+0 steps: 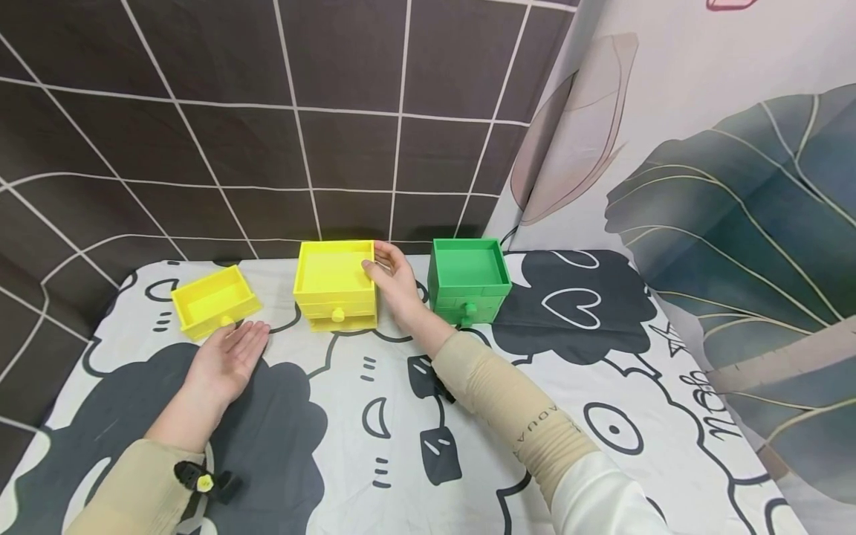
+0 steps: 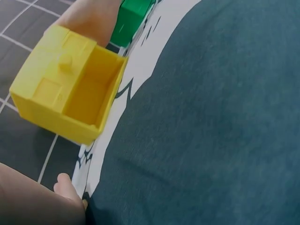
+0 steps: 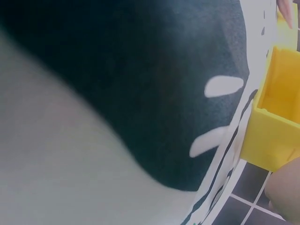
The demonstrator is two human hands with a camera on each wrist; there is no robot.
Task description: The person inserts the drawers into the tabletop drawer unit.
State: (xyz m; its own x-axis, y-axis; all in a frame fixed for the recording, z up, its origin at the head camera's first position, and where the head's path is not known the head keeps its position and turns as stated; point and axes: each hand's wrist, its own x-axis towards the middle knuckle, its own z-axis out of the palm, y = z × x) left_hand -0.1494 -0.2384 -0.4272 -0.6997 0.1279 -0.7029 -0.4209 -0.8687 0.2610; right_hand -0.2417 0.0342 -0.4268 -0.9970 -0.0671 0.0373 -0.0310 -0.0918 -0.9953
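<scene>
A small yellow box with drawers [image 1: 334, 279] stands in the middle of the cloth. Its upper drawer, with a round knob, is in place, while the lower slot [image 2: 91, 93] gapes. My right hand [image 1: 397, 290] grips the box's right wall, thumb over the top rim and fingers on the outer side. To the left lies a loose yellow drawer [image 1: 217, 297], tilted at an angle, its knob facing me. Palm up, my left hand [image 1: 230, 360] lies just in front of that drawer, its fingers extended close to the knob and holding nothing.
A green box with drawers [image 1: 470, 279] stands right of the yellow one, close to my right forearm. The patterned cloth [image 1: 361, 475] covers the table. Behind rises a dark grid-patterned backdrop [image 1: 348, 148], with a leaf-print curtain [image 1: 735, 223] on the right.
</scene>
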